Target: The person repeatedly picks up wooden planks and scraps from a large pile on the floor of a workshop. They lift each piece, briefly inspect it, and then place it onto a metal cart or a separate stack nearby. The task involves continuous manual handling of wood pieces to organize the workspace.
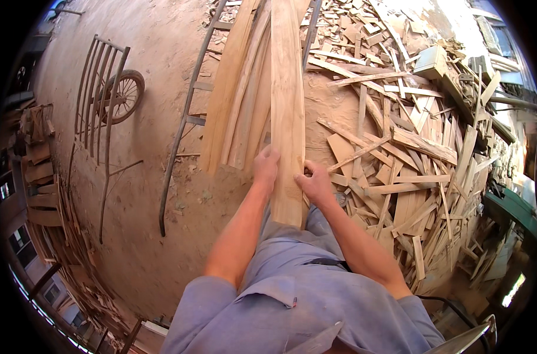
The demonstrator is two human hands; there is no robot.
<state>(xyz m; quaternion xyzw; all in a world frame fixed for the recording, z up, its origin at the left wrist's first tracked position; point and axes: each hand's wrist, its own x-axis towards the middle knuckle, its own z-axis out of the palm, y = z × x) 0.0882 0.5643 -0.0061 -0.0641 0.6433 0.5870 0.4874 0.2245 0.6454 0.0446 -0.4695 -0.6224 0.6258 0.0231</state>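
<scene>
A long, pale wooden plank [287, 106] runs from close to my body away to the far edge of the view. My left hand [266, 167] grips its left edge, and my right hand [315, 182] is closed on its right edge, slightly nearer to me. The fingers of both hands partly disappear behind the wood. Beyond my hands, more long boards [236, 94] lie lengthwise to the left of the plank. They rest on a metal-framed cart [185, 112] whose rail and crossbars show at the left.
Scrap wood [398, 165] is heaped over the floor at the right. A metal hand cart [100, 100] with a spoked wheel [125, 95] stands to the left. Stacked wood [47, 194] lines the far left side. A green metal object [513, 209] sits at the right rim.
</scene>
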